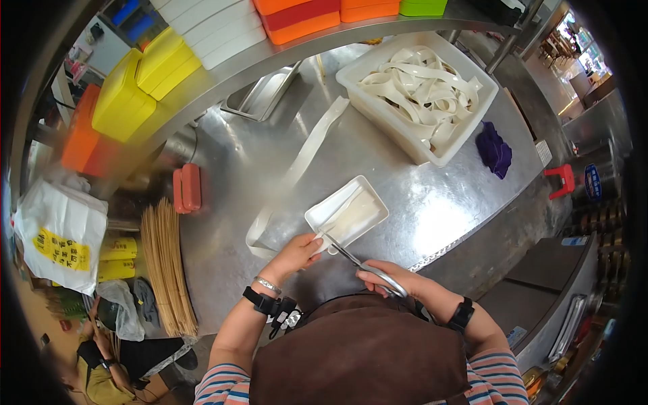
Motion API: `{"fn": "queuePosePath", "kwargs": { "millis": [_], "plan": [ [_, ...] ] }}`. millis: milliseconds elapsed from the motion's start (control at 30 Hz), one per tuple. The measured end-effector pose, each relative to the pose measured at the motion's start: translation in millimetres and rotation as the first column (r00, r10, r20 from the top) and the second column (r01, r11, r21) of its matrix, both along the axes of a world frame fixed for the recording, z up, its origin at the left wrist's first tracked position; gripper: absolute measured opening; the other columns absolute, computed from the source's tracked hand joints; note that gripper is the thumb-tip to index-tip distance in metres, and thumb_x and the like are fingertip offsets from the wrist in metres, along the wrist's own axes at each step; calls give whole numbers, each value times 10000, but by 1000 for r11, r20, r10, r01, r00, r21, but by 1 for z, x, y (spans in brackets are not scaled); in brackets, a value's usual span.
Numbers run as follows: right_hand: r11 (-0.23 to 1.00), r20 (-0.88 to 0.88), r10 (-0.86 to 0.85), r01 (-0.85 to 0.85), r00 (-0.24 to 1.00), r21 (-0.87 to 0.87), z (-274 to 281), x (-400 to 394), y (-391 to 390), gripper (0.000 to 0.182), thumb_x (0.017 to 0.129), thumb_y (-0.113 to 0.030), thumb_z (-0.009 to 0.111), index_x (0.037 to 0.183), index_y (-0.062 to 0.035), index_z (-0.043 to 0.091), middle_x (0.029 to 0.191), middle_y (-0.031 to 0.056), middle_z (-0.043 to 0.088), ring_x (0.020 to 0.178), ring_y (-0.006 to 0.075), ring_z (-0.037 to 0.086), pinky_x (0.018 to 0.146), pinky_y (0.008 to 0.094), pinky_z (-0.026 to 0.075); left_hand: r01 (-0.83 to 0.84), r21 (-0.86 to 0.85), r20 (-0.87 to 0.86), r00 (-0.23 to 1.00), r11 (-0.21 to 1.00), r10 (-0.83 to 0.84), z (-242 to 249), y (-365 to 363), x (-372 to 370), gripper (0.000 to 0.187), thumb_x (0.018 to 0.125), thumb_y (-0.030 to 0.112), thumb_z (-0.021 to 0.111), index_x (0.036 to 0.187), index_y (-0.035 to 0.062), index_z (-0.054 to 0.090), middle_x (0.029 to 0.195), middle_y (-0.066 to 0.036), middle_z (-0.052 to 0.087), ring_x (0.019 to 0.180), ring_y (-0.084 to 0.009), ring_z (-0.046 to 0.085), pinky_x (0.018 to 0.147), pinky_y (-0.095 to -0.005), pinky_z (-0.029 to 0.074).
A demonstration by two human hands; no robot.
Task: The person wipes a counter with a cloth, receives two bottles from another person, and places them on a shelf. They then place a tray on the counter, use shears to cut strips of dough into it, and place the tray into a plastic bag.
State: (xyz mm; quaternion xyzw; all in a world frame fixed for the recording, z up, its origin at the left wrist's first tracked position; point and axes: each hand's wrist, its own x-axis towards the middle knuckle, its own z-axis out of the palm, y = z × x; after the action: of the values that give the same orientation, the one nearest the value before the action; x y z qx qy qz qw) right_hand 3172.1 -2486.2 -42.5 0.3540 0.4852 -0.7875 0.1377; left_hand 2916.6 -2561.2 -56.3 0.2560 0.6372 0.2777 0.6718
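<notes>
My left hand (pixel 297 255) pinches a flat white strip (pixel 312 145) near the front of the steel table. The strip runs from the fingers in a bend to the left, then back across the table toward a large white bin. In my right hand (pixel 395 275) is a pair of scissors (pixel 344 250), the blades pointing at the strip by my left fingertips; whether they are fully closed I cannot make out. Just beyond both hands sits a small white tray (pixel 382 206), tilted in view, with white strip pieces (pixel 358 210) lying in it.
The large bin (pixel 405 150) at the back right holds tangled white strips. Beside it lies a purple cloth (pixel 493 150). A metal tray (pixel 263 91), red boxes (pixel 187 189) and bundled thin sticks (pixel 165 270) are left. Colored containers (pixel 121 98) line the shelf. Another person (pixel 108 364) is lower left.
</notes>
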Motion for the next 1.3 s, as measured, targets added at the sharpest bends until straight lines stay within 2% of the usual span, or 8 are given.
{"fn": "queuePosePath", "kwargs": {
  "millis": [100, 233, 367, 433, 533, 600, 800, 1300],
  "plan": [
    [999, -13, -48, 48, 999, 9, -2, -14, -5, 451, 890, -483, 582, 1014, -51, 545, 659, -21, 488, 491, 49, 431, 439, 204, 361, 2, -29, 89, 996, 1000, 0, -4, -1, -2, 255, 966, 294, 494, 982, 59, 593, 723, 39, 512, 604, -36, 431, 496, -179, 337],
    [999, 6, -51, 51, 999, 3, -4, -16, -3, 395, 885, -412, 625, 999, -38, 566, 599, -29, 469, 462, 47, 440, 428, 207, 369, -77, -60, 53, 995, 995, 80, -2, -2, -2, 257, 966, 293, 494, 982, 58, 595, 755, 46, 513, 641, -36, 450, 499, -180, 342],
    [997, 12, -71, 71, 997, 27, 13, -9, 2, 283, 869, -287, 670, 977, -50, 560, 603, -16, 514, 463, 49, 452, 454, 200, 383, 3, -7, 12, 1000, 1000, -3, -2, -13, -13, 252, 977, 279, 477, 1006, 61, 600, 789, 50, 519, 667, -31, 459, 512, -180, 358],
    [950, -140, -277, 292, 951, 106, 19, -7, 2, 309, 840, -218, 706, 1035, -54, 532, 693, 4, 584, 549, 56, 520, 493, 199, 412, 64, 42, -31, 998, 997, -62, 10, -13, -8, 255, 981, 272, 470, 1036, 60, 602, 807, 47, 527, 669, -33, 462, 523, -182, 374],
    [845, -360, -391, 485, 847, 226, 26, -35, 4, 398, 817, -178, 727, 1114, -70, 485, 824, 35, 634, 683, 74, 582, 544, 201, 440, 32, 199, 58, 997, 979, -44, 43, -5, 17, 284, 987, 243, 458, 1205, 78, 534, 868, 27, 540, 676, -41, 484, 556, -194, 422],
    [846, -365, -406, 496, 838, 197, 27, -51, 11, 431, 813, -187, 735, 1130, -74, 467, 853, 44, 640, 723, 83, 589, 562, 202, 449, 198, 381, -106, 980, 903, -170, 61, 6, 29, 400, 988, 216, 450, 1370, 117, 383, 961, -15, 554, 696, -58, 516, 594, -207, 459],
    [853, -273, -476, 515, 836, 90, 28, -60, 24, 431, 805, -183, 742, 1120, -99, 460, 934, 64, 648, 790, 103, 606, 619, 228, 487, 226, 392, -106, 974, 892, -200, 51, 12, 26, 543, 983, 208, 459, 1465, 150, 216, 1080, -71, 559, 726, -79, 542, 605, -220, 471],
    [783, -332, -579, 622, 745, 30, 11, -70, 29, 425, 792, -52, 723, 1126, -60, 460, 884, 87, 621, 739, 148, 620, 630, 254, 509, 275, 375, 145, 926, 885, -349, 32, 40, 11, 598, 987, 229, 440, 1481, 97, 128, 897, -60, 570, 716, -121, 555, 600, -254, 471]
  ]
}}
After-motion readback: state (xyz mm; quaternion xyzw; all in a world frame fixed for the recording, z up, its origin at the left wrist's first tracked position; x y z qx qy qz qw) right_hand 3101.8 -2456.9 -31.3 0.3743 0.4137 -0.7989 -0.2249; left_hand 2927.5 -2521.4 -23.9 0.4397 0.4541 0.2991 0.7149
